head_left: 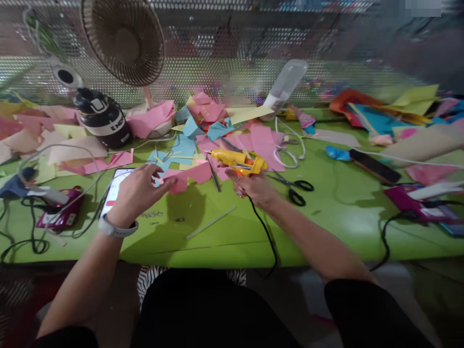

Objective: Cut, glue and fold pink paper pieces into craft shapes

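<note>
A green table (224, 249), backed by metal mesh (203, 67), is strewn with paper (266, 142) behind; open surface is left toward its front edge. Mid-table, a yellow glue gun (232, 159) is gripped by the right hand (253, 187); the left hand's (139, 191) fingers are loosely parted.

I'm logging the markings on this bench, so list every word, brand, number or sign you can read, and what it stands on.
"EN", with more after it that I cannot make out for certain: band of the black bottle.
Phone screen: marks too small to read.
Clear bottle: any print too blurred to read.
Yellow glue gun: no legible text.
</note>
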The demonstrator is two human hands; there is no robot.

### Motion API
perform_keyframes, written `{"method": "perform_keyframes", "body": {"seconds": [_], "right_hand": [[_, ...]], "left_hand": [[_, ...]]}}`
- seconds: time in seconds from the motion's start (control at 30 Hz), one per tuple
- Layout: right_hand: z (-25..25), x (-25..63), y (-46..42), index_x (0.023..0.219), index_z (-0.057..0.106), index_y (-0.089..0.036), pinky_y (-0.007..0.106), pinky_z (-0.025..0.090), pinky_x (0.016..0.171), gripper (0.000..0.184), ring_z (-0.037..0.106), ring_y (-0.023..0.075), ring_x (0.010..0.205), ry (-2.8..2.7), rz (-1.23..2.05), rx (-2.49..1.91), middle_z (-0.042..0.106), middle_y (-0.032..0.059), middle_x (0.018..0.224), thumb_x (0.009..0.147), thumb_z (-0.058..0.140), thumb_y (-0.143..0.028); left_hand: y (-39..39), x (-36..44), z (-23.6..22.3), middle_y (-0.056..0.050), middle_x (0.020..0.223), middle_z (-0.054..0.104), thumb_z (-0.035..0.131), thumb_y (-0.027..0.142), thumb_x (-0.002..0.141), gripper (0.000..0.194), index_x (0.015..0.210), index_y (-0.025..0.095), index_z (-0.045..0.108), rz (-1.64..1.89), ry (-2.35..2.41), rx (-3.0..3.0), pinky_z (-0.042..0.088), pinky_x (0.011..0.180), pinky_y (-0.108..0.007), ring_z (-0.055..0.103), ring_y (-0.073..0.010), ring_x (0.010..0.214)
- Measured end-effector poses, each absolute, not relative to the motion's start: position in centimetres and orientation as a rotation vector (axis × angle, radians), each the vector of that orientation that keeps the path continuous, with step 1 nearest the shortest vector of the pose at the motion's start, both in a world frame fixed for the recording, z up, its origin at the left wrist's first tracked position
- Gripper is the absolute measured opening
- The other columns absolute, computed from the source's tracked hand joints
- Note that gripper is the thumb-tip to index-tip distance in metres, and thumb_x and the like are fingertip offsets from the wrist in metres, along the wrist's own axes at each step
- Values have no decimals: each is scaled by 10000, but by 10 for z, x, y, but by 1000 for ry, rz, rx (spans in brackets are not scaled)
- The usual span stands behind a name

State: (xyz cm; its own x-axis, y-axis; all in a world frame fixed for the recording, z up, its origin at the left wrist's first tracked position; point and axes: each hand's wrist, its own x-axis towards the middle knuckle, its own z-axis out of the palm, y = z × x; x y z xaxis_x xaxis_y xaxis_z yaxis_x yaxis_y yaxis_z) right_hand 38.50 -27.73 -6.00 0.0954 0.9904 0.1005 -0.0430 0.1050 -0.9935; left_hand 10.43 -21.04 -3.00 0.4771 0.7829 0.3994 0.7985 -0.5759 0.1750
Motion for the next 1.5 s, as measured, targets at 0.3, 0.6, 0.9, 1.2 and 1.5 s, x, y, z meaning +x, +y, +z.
{"method": "perform_keyframes", "body": {"seconds": [0.3, 0.6, 0.9, 1.2, 1.5], "right_hand": [[-71, 363, -286, 860, 617, -215, 220, 360, 320, 402, 400, 74, 365, -1350, 1317, -1158, 498, -80, 484, 705, 827, -520], [-76, 360, -294, 1015, 595, -209, 233, 431, 432, 416, 532, 99, 499, -1564, 1132, -1231, 599, -38, 684, 757, 805, -459], [-79, 364, -303, 1368, 530, -223, 359, 575, 761, 530, 735, 226, 896, -1772, 1070, -1165, 761, 74, 999, 895, 662, -421], [-73, 363, -304, 1295, 567, -199, 295, 515, 632, 464, 700, 181, 727, -1879, 938, -1251, 768, 55, 917, 900, 653, -428], [-76, 364, -302, 1156, 605, -197, 259, 456, 557, 403, 611, 135, 640, -1849, 896, -1244, 690, 5, 813, 859, 711, -447]], "left_hand": [[-197, 104, -61, -101, 1046, 713, 651, 243, 823, 98, 895, 179, 669, -773, -1398, -3104, 558, 797, -369, 673, -225, 900], [-207, 123, -48, -12, 755, 666, 654, 288, 870, 125, 840, 167, 663, -920, -1512, -3360, 441, 602, -234, 582, -113, 654], [-210, 127, -63, -11, 774, 652, 713, 282, 831, 138, 840, 158, 654, -1084, -1549, -3353, 451, 598, -221, 568, -93, 650], [-216, 128, -62, -6, 794, 646, 712, 212, 824, 104, 804, 164, 621, -1148, -1426, -3305, 454, 591, -206, 557, -77, 642], [-215, 125, -64, 3, 733, 621, 729, 266, 813, 158, 793, 168, 607, -1151, -1526, -3322, 459, 576, -219, 555, -88, 623]]}}
